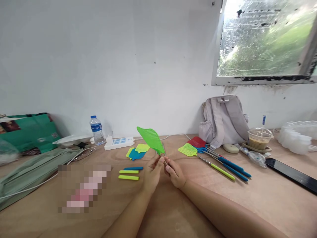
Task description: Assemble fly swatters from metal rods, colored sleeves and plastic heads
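Note:
A bright green fly swatter head (150,138), full of small holes, stands tilted up in front of me. My left hand (152,172) pinches it at its narrow neck. Right beside it, my right hand (175,173) is closed around a thin metal rod (165,161) close under the neck. Whether rod and neck are joined is hidden by the fingers. To the left lie loose swatter heads, a blue one (136,154) and yellow-green ones (142,147). Nearer to me are a blue handle grip (133,168) and two yellow-green grips (128,178).
Whole swatters with a yellow-green handle (223,171) and blue handles (234,168) lie to the right. Behind them are a backpack (224,119), a drink cup (260,138) and a black phone (292,175). A power strip (120,142) and water bottle (97,130) stand back left.

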A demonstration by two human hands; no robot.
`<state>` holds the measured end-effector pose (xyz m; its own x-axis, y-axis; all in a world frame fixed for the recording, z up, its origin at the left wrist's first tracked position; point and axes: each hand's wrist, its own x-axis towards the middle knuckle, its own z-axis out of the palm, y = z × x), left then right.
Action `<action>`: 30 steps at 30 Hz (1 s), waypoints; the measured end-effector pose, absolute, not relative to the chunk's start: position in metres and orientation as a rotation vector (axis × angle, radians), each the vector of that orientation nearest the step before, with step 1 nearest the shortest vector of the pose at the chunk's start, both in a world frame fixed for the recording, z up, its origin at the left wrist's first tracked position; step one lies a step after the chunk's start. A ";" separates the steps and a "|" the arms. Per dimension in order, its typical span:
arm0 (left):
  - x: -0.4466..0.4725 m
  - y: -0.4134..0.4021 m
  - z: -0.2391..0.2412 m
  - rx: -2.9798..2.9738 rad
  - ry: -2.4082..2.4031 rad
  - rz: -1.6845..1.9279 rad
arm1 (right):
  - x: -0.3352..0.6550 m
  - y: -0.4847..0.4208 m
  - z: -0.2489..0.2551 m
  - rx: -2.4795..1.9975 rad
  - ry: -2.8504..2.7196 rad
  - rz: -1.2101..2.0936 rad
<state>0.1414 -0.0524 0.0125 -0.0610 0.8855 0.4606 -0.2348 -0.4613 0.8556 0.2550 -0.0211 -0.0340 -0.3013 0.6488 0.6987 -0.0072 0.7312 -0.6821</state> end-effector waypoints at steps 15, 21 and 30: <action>0.092 -0.034 0.032 0.744 0.541 1.823 | 0.254 -0.028 -0.019 -0.941 -2.154 0.377; 0.095 -0.032 0.028 0.703 0.691 1.906 | 0.256 -0.030 -0.021 -0.919 -2.180 0.407; 0.104 -0.043 0.031 0.888 0.735 1.820 | 0.256 -0.033 -0.026 -0.943 -2.159 0.303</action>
